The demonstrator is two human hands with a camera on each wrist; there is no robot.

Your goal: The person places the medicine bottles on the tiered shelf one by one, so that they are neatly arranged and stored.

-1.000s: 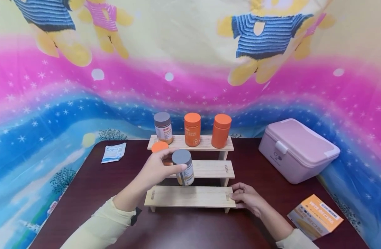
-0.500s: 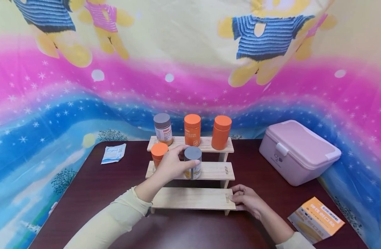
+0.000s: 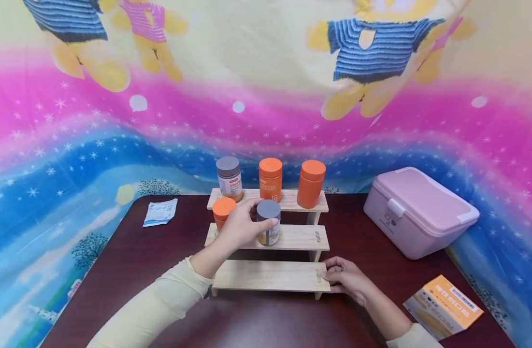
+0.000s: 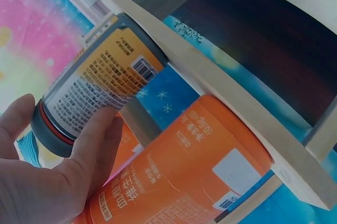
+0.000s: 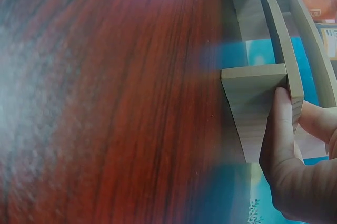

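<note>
My left hand (image 3: pixel 241 224) holds a grey-lidded pill bottle (image 3: pixel 269 223) by its upper part, upright over the middle shelf of a wooden three-step rack (image 3: pixel 298 237). In the left wrist view the grey-lidded bottle (image 4: pixel 105 71) has its base right at the shelf board, the thumb near its lid and the fingers along its side. An orange bottle (image 4: pixel 184 166) stands beside it on the same shelf, partly hidden by the hand in the head view. My right hand (image 3: pixel 346 279) grips the right end of the lowest shelf, thumb and fingers pinching the board (image 5: pixel 295 82).
On the top shelf stand another grey-lidded bottle (image 3: pixel 229 180) and two orange bottles (image 3: pixel 270 181). A pink lidded box (image 3: pixel 418 212) sits at the right, with an orange carton (image 3: pixel 444 307) nearer. A white-and-blue packet (image 3: pixel 160 212) lies at the left on the dark table (image 3: pixel 270 324).
My left hand has carried the grey-lidded bottle up and to the right, from above the lowest shelf to the middle shelf beside the orange bottle. The right hand keeps its grip.
</note>
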